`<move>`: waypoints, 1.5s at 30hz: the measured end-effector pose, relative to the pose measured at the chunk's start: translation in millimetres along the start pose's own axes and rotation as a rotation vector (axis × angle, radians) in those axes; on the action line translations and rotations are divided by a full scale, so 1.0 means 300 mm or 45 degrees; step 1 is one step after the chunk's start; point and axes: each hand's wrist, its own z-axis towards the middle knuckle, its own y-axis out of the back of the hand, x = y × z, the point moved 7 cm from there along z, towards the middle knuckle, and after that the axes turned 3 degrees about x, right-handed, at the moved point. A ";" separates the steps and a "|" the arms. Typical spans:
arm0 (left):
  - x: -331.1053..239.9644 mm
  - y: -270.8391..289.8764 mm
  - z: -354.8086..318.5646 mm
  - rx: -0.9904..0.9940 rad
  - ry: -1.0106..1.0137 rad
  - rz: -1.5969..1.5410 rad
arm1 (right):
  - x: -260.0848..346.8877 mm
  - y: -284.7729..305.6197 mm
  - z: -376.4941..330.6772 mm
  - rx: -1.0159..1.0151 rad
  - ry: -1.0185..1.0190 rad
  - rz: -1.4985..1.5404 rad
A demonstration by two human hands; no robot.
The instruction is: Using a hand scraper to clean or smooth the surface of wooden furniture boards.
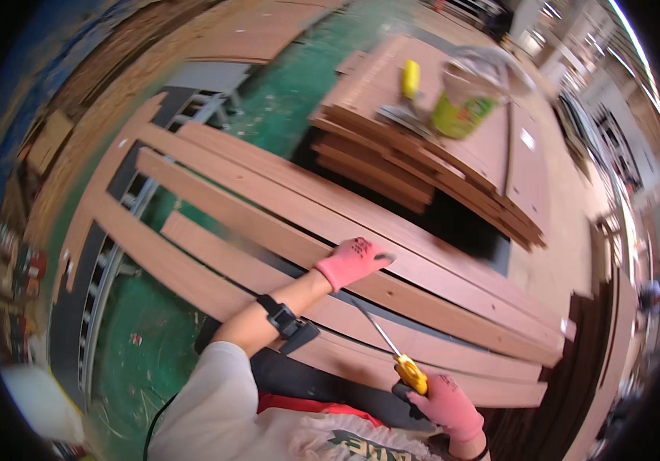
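- Leftmost, at 9 o'clock in the view, a metal support frame (103, 307) stands beneath the assembly.
- Brown boards (268, 229) run from 10 o'clock to 4 o'clock, side by side with gaps between several of them.
- At 7 o'clock, a black strapped device (288, 323) is worn on the left forearm.
- Near centre, the left hand (357, 261), in a pink glove, is palm down on or just above a board; whether the fingers grip anything cannot be told.
- At 5 o'clock, a yellow-handled screwdriver (407, 369) points its shaft toward 11 o'clock.
- The right hand (445, 406), gloved alike, is closed around its handle.
- At 1 o'clock, stacked panels (376, 84) support a yellow-green bag (461, 114).
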 end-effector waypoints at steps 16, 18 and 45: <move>-0.087 -0.035 -0.046 0.799 -0.311 0.424 | -0.724 0.036 -0.499 -0.969 -0.957 0.694; -0.131 -0.007 -0.075 0.444 -0.437 0.383 | -0.759 -0.017 -0.501 -0.956 -0.961 0.819; -0.147 0.015 -0.031 0.535 -0.604 0.579 | -0.908 -0.089 -0.605 -1.104 -0.786 0.781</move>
